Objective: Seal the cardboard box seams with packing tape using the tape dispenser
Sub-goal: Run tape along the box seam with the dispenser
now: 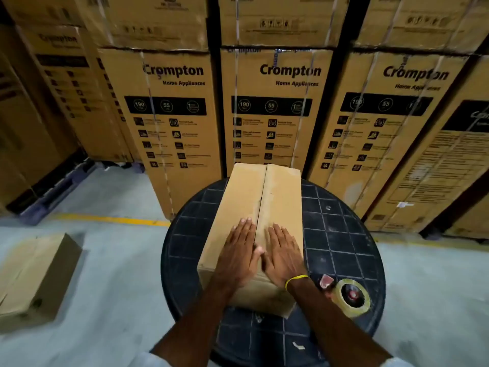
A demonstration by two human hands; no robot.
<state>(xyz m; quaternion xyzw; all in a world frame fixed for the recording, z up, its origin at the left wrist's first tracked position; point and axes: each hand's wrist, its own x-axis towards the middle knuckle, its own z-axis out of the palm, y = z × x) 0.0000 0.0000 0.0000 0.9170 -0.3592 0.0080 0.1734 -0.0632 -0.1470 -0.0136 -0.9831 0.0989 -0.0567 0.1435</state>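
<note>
A long plain cardboard box (277,197) lies on a round dark table (344,247), its two top flaps meeting in a centre seam that runs away from me. My left hand (239,251) presses flat on the left flap near the box's near end. My right hand (283,251) lies flat on the right flap, just across the seam, with a yellow band on its wrist. Both hands have straight fingers and hold nothing. The tape dispenser (349,295), red with a roll of clear tape, rests on the table to the right of my right wrist.
Tall printed appliance cartons (180,115) stand stacked in a wall right behind the table. Another cardboard box (37,276) lies on the grey floor at the left. A yellow floor line (105,219) runs behind it. A scrap of tape (298,346) sits on the table's near part.
</note>
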